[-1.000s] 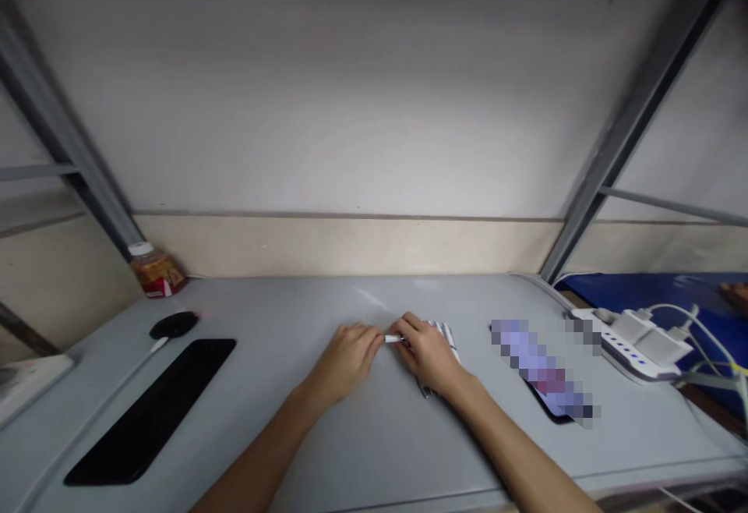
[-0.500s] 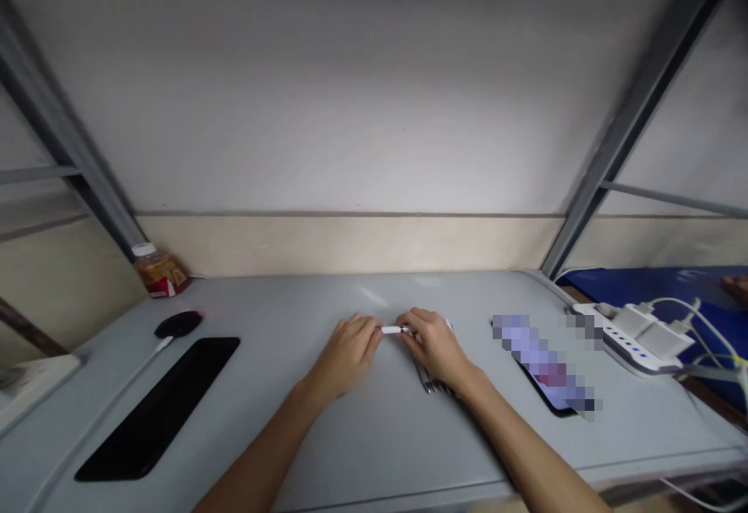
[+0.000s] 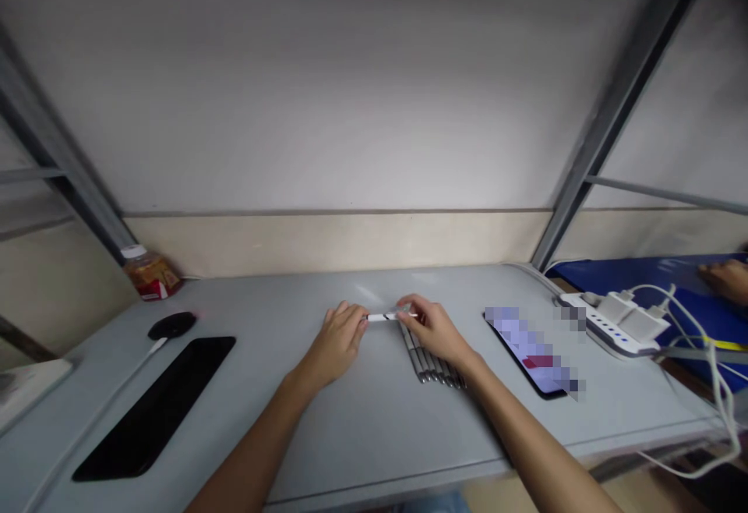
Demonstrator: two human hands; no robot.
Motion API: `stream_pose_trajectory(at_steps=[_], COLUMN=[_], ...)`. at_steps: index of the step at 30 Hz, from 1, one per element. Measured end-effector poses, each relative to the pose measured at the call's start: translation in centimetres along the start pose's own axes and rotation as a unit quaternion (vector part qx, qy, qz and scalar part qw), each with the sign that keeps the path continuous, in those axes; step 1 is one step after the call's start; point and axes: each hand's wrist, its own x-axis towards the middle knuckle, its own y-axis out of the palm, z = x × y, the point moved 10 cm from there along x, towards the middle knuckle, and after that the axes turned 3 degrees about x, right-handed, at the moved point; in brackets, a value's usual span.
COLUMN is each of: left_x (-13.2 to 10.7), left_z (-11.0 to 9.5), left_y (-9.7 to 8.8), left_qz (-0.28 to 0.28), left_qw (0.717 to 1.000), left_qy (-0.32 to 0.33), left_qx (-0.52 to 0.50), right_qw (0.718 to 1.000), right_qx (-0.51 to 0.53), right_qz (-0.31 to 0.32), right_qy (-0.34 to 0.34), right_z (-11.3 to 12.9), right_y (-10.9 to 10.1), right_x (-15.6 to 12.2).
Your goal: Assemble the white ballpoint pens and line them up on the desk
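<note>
Both my hands meet over the middle of a grey table [image 3: 362, 419]. My left hand [image 3: 336, 340] and my right hand [image 3: 431, 327] each pinch one end of a thin white pen [image 3: 382, 316], held level just above the tabletop. Under my right wrist lie several grey pens [image 3: 429, 361] side by side in a row on the table.
A phone [image 3: 534, 357] lies to the right of the pens. A white power strip [image 3: 613, 324] with plugs and cables sits at the far right. A black keyboard [image 3: 155, 404], a black mouse [image 3: 171, 325] and a bottle [image 3: 146, 273] are at the left. Another person's hand [image 3: 725, 277] rests on blue cloth.
My hands have moved slightly apart along the white pen, showing more of it. More of the row of grey pens shows beneath my right wrist. The view shifted a little.
</note>
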Motion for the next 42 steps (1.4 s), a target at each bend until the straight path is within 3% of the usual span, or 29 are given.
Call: stream_pose_trajectory(at_steps=[3,8,13,20,23,25,29,32,34,37,40,42], left_x=[0.0,-0.1,0.0,0.0,0.0,-0.1,0.0,0.0,0.1,0.1,0.0,-0.1], left_z=[0.5,0.6,0.2,0.2,0.2,0.0,-0.7,-1.1,-1.2,-0.9,-0.9,-1.2], left_y=[0.2,-0.2,-0.3,-0.2,0.1,0.3,0.3,-0.1,-0.1,0.3,0.8,1.0], left_qz=[0.002,-0.005,0.004,0.008,0.010,0.007,-0.015,-0.037,-0.042,-0.029,-0.005,0.010], left_qw=[1.000,1.000,1.000,1.000,1.000,0.999,0.997,0.993,0.992,0.996,1.000,1.000], left_qy=[-0.007,-0.004,-0.003,0.007,0.011,0.017,0.021,0.020,0.016,-0.003,-0.015,-0.013], left_qx=[-0.001,-0.008,-0.012,-0.001,0.011,0.028,0.072,0.106,0.118,0.079,0.014,-0.013], right_qw=[0.999,0.999,0.999,0.996,0.990,0.972,0.904,0.860,0.845,0.877,0.923,0.922], right_qx=[0.029,0.011,0.031,0.024,0.077,0.159,0.326,0.401,0.421,0.379,0.319,0.342], right_qz=[0.017,0.034,0.033,0.074,0.092,0.115,0.150,0.163,0.157,0.084,0.002,-0.048], right_qy=[-0.012,0.030,-0.012,0.045,0.074,0.125,0.232,0.271,0.290,0.282,0.213,0.173], right_z=[0.1,-1.0,0.2,-1.0,-1.4,-2.0,-3.2,-3.6,-3.9,-4.5,-3.8,-3.3], right_y=[0.1,0.6,0.5,1.5,2.2,3.0,4.6,5.1,5.2,4.0,2.1,1.0], right_x=[0.0,0.0,0.0,-0.2,-0.3,-0.7,-1.7,-2.1,-2.2,-1.7,-0.6,-0.1])
